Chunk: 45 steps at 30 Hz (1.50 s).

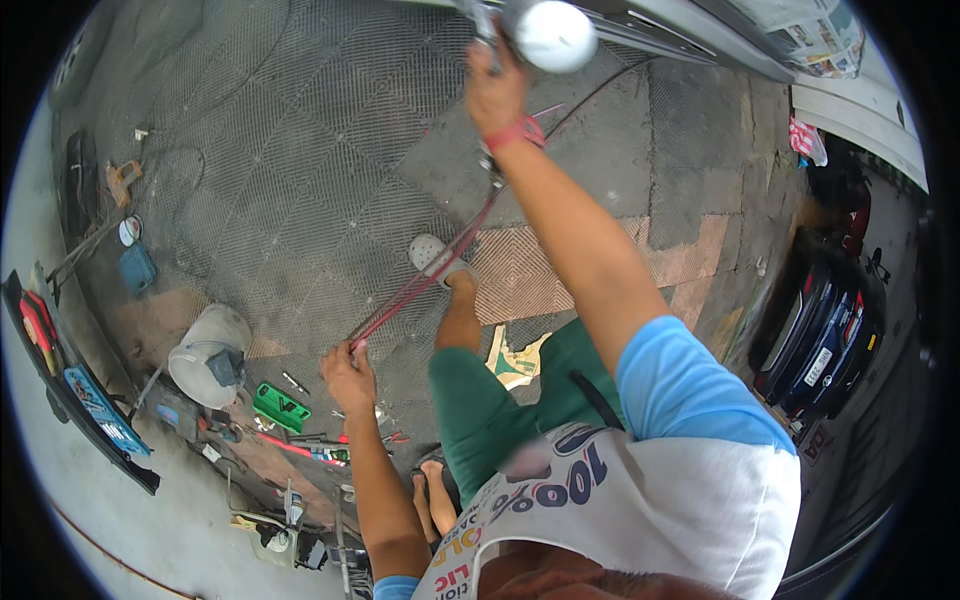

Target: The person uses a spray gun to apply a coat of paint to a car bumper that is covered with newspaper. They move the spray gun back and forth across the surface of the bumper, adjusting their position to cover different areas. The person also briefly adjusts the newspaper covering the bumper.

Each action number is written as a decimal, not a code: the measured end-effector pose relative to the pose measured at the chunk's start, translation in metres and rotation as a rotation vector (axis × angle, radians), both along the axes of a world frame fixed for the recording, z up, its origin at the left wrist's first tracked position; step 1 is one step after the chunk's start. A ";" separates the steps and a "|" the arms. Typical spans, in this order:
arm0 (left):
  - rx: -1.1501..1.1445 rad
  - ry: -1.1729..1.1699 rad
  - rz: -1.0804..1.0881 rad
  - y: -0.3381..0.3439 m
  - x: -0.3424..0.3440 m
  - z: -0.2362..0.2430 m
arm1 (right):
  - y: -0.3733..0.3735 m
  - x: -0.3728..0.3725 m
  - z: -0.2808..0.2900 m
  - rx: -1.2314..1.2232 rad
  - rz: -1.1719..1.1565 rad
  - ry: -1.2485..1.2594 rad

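Lots of print on my feed: big lettering across the white shirt (680, 490), a plate on the dark car (835, 330), newspaper (822, 42) top right. The metal tool (483, 22) is blurry and cut off up top, so I can't make out its front end. Right hand (497, 92)'s wrapped around it, white cup (555, 37) just beside. Left hand (350, 380)'s pinching the red hose (425, 272), which runs up toward the right wrist.

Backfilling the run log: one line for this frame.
left hand: holding red hose | right hand: holding metal tool | white rounded cup alongside
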<state>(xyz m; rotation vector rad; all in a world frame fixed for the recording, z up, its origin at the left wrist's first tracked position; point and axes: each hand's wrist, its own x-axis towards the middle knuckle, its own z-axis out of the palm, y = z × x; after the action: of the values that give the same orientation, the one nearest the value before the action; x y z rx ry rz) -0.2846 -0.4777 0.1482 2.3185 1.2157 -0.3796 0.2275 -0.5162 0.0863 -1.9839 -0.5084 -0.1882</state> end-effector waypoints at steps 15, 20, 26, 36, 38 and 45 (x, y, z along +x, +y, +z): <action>-0.044 -0.095 -0.545 -0.222 0.305 0.030 | -0.445 0.171 0.072 0.134 -0.239 0.246; -0.110 -0.116 -0.599 -0.318 0.389 0.026 | -0.566 0.257 0.071 0.191 -0.256 0.284; -0.119 -0.181 -0.668 -0.400 0.483 0.003 | -0.672 0.368 0.076 0.044 -0.361 0.227; -0.002 -0.376 -0.616 -0.406 0.555 -0.042 | -0.766 0.541 0.032 0.018 -0.675 0.051; 0.043 -0.408 -0.593 -0.385 0.554 -0.056 | -0.760 0.546 0.015 0.075 -0.726 0.080; 0.252 -0.496 -0.574 -0.294 0.527 -0.126 | -0.652 0.442 -0.068 0.348 -0.698 -0.058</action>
<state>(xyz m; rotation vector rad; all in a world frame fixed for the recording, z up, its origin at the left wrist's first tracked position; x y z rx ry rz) 0.2427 -0.7717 0.0224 2.7278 0.3677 0.1767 0.6693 -1.1678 0.0188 -1.7404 0.1955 -0.7167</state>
